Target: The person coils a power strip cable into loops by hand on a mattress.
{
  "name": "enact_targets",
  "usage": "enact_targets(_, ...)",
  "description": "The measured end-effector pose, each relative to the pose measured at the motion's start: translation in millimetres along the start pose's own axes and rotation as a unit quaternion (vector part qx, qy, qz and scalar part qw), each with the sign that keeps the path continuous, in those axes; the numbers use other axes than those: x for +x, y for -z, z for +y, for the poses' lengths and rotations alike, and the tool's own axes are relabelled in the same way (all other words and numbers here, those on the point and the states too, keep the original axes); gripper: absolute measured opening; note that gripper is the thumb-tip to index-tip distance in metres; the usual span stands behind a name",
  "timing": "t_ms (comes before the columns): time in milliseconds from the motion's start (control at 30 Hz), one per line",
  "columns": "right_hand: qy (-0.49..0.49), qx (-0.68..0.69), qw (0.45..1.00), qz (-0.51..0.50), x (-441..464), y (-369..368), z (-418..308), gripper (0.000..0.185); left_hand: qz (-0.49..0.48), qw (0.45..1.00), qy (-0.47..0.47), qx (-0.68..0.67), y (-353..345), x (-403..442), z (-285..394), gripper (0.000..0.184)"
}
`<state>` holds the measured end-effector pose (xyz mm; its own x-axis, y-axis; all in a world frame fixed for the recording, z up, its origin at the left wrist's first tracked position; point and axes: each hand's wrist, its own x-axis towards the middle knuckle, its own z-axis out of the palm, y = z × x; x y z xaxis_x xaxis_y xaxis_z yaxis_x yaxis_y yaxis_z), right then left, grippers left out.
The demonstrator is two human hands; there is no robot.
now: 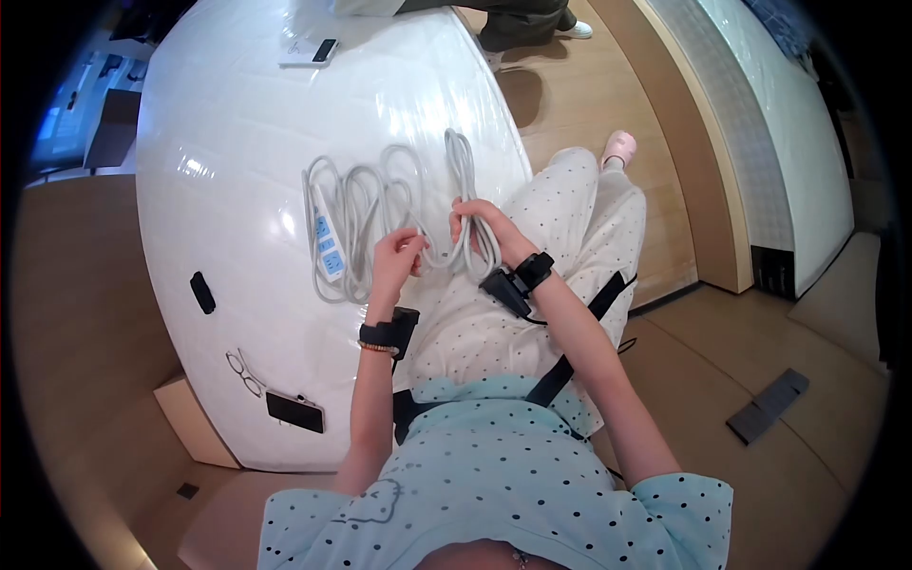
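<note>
A long grey cable (357, 204) lies in loose loops on the plastic-covered mattress (228, 114). Beside its left loops rests a white power strip (328, 249) with blue socket faces. My right hand (486, 228) is wrapped round a gathered bundle of the cable's loops, which stretches above and below the fist. To its left, my left hand (399, 255) pinches a stretch of the same cable, fingers closed. Black devices are strapped to both my wrists.
A phone (295, 411), glasses (244, 372) and a small black object (202, 293) lie on the mattress's left side. A white box (309, 52) is at its far end. Another person's legs (518, 24) stand beyond. A second mattress (760, 123) is at right.
</note>
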<state>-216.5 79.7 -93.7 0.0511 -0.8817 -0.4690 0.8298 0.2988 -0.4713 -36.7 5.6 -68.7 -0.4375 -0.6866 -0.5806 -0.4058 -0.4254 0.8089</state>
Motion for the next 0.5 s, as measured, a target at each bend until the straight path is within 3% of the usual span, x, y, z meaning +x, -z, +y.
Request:
enact_targets(100, 0.032, -0.002, 0.999, 0.008, -3, -5, -2, 0.019, 0.123, 0.991, -0.036, -0.047, 1, -16, 18, 0.018)
enact_targets(300, 0.031, -0.065, 0.996, 0.06, 1, -10, -2, 0.018, 0.18, 0.974, -0.125, 0.06, 9, -25, 31, 0.02)
enact_targets(500, 0.025, -0.081, 0.996, -0.003, -4, -12, -3, 0.025, 0.038, 0.99, -0.129, 0.053, 13, -20, 23, 0.028)
